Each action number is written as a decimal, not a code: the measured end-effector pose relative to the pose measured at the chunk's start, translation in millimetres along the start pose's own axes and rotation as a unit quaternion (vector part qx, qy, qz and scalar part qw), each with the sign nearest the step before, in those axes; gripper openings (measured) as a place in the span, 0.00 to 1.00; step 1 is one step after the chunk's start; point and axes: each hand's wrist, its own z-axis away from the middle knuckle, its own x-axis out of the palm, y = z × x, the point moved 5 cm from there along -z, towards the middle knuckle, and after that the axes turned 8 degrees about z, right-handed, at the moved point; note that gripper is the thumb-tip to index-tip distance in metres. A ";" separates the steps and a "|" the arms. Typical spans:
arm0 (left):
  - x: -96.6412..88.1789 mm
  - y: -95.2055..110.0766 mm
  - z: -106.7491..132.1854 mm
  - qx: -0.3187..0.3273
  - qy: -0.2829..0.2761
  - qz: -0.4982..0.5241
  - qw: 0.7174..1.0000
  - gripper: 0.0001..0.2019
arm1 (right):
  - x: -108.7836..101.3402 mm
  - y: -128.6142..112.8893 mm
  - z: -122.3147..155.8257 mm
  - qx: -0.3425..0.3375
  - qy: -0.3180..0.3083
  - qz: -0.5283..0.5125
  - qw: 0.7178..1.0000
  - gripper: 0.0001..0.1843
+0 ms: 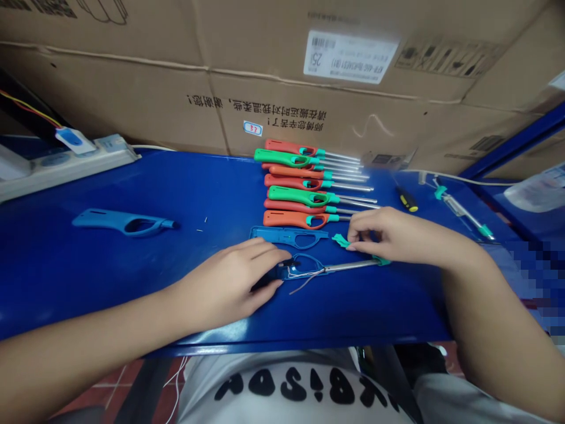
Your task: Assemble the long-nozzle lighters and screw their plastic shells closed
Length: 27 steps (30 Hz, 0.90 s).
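Observation:
My left hand (241, 277) is closed around the handle end of an opened blue gas lighter (304, 259), whose wires and small inner parts show beside my fingertips. A thin wire trails from it onto the table, and its metal barrel (353, 266) points right, with teal-green material (382, 260) near the tip. Above it lies the separate blue half shell (289, 237). Pinched in the fingers of my right hand (375, 232) is a small teal-green piece (341, 240), perhaps tape or plastic; its exact kind is unclear.
Several red, orange and green lighters (300, 199) lie in a row behind. A blue lighter body (126, 222) and small screws (205, 219) are at left, near a power strip (66, 165). At right lie a screwdriver (406, 200) and a barrel assembly (463, 211). Cardboard (154, 100) stands behind.

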 end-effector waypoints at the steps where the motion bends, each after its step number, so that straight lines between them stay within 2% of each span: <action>1: 1.0 -0.2 0.0 -0.001 -0.004 0.000 1.000 0.17 | -2.0 -3.9 0.0 -0.013 0.020 -0.005 1.000 0.10; 4: 3.0 -1.1 0.0 -0.004 -0.011 -0.002 1.000 0.16 | -3.4 -20.7 -2.5 -0.063 0.072 -0.018 0.995 0.07; 10: 4.6 -3.5 -1.2 -0.003 -0.012 0.011 1.000 0.15 | 16.8 -51.1 -12.3 -0.116 0.045 -0.032 0.992 0.06; 18: 6.3 -5.4 -1.2 -0.004 -0.024 0.022 0.999 0.14 | 20.2 -52.4 -14.6 -0.129 0.043 -0.030 0.990 0.06; 22: 7.7 -4.3 -0.9 -0.007 -0.030 0.018 0.999 0.14 | 19.8 -57.8 -10.4 -0.127 0.024 0.028 0.991 0.07; 27: 7.9 -2.5 -1.1 -0.003 -0.022 0.016 1.000 0.14 | 23.6 -64.9 -11.3 -0.132 0.045 0.087 0.986 0.09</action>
